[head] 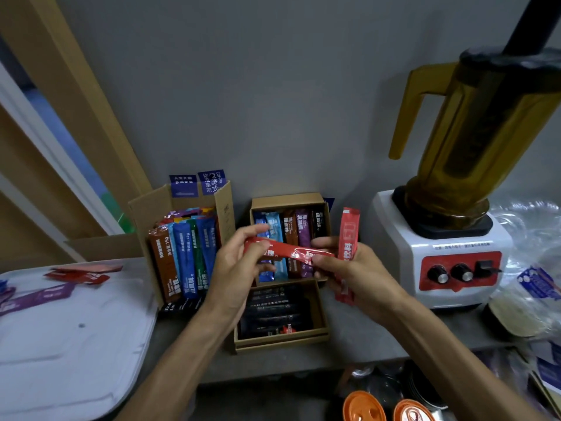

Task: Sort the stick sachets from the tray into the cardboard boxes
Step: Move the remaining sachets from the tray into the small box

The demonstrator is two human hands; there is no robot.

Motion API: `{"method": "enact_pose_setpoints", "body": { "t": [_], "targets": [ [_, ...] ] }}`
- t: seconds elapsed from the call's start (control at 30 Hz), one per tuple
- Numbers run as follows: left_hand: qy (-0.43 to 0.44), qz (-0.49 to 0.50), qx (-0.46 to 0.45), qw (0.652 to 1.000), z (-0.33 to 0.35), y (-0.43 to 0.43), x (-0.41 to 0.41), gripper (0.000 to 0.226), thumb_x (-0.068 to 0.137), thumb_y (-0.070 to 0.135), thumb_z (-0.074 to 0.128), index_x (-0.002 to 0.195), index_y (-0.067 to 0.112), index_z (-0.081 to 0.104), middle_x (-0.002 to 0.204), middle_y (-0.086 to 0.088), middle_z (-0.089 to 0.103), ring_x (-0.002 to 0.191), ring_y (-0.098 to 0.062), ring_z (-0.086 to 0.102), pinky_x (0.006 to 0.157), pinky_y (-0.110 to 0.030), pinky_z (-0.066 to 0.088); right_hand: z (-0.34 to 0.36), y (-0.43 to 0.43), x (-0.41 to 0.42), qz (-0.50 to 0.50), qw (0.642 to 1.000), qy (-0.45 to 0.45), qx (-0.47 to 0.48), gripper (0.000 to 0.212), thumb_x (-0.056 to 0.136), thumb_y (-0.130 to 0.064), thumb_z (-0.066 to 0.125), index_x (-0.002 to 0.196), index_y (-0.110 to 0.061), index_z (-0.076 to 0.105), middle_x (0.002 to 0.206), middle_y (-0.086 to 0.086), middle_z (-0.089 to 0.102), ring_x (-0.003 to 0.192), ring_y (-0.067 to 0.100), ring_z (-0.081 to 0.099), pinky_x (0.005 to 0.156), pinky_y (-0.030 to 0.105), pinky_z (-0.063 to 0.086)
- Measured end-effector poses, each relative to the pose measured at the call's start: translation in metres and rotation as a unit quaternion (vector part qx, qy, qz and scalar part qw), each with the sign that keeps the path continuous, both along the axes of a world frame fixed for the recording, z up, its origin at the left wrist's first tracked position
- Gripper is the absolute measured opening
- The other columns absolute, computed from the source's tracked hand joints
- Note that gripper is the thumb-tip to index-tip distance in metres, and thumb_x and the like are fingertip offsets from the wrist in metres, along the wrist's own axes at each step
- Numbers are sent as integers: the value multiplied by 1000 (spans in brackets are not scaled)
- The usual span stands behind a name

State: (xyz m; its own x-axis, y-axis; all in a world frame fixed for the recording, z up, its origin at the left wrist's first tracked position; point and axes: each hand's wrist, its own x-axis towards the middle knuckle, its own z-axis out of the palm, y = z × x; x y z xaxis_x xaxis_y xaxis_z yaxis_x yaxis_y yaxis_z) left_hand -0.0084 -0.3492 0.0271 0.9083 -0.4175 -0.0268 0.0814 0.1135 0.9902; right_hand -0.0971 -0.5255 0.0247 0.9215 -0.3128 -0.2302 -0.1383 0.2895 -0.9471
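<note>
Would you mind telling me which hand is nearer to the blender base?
Right. The right hand is just left of the blender base, holding an upright red sachet; the left hand is farther left, pinching a crosswise red sachet.

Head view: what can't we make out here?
- Tray: left and bottom cut off by the frame edge, so the count of sachets left on it is unknown.
- Rear small box: left hand, right hand and the red sachet between them cover part of its contents.
- Sachet print: blurred, unreadable.
- Blender jug: right side cut off by the edge.
</note>
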Motion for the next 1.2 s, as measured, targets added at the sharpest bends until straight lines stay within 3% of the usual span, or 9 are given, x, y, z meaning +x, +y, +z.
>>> {"method": "enact_pose_setpoints", "body": {
  "t": [0.17,0.3,0.4,0.5,0.7,0.77,0.9,1.0,1.2],
  "targets": [
    [-14,75,-32,997,-5,-10,0,39,92,10,65,126,27,55,112,0,66,101,-3,69,77,-25,58,-4,6,-5,19,998,-15,-59,20,91,-5,66,111,-5,67,81,14,72,59,9,65,49,20,46],
    [10,69,-49,996,-9,-19,-1,36,90,13,68,123,16,55,108,-8,73,102,-13,71,79,-22,57,-7,7,-5,29,997,-7,-75,20,93,-9,65,112,-2,65,78,14,73,55,10,65,47,21,45],
    [-10,79,-17,997,-10,-26,4,29,91,15,69,118,10,60,101,-7,76,95,-12,73,73,-21,57,-10,7,-3,28,998,15,-48,16,91,-7,68,104,1,64,84,14,76,64,16,70,49,20,48],
    [-20,80,25,996,-17,-36,13,23,91,23,69,112,15,62,97,-3,76,92,-13,74,78,-32,59,-13,4,-2,29,997,49,-52,17,91,-10,68,102,4,65,90,14,76,69,19,72,50,22,47],
    [-108,46,166,979,-29,-62,47,20,96,27,63,115,20,61,92,1,73,85,-9,72,63,-15,51,-19,-8,-11,-33,982,84,-165,13,98,-21,61,100,-9,66,72,-2,66,54,7,61,48,19,45],
    [-147,21,205,967,-31,-72,54,21,95,27,65,114,19,62,96,3,71,87,-6,70,63,-14,53,-22,-12,-14,-44,982,97,-156,13,98,-24,59,103,-12,61,72,-1,62,56,10,59,50,24,45],
    [-181,8,251,951,-37,-90,55,24,91,28,70,111,19,59,89,8,69,86,-4,68,78,-28,58,-24,-17,-20,-48,990,100,-86,17,99,-22,54,110,-10,51,76,4,59,56,13,57,50,26,43],
    [-235,29,277,931,-41,-93,53,39,88,26,74,118,18,51,84,9,63,80,-3,65,76,-27,57,-25,-20,-24,-47,993,91,-64,18,101,-26,49,111,-11,51,83,7,59,60,16,59,56,30,45],
    [-340,-30,341,876,-50,-84,47,37,89,20,71,120,21,52,107,9,49,78,-2,56,85,-32,59,-22,-22,-24,-62,996,49,31,41,103,-48,39,100,-9,53,73,7,60,57,17,57,54,29,46]
  ]
}}
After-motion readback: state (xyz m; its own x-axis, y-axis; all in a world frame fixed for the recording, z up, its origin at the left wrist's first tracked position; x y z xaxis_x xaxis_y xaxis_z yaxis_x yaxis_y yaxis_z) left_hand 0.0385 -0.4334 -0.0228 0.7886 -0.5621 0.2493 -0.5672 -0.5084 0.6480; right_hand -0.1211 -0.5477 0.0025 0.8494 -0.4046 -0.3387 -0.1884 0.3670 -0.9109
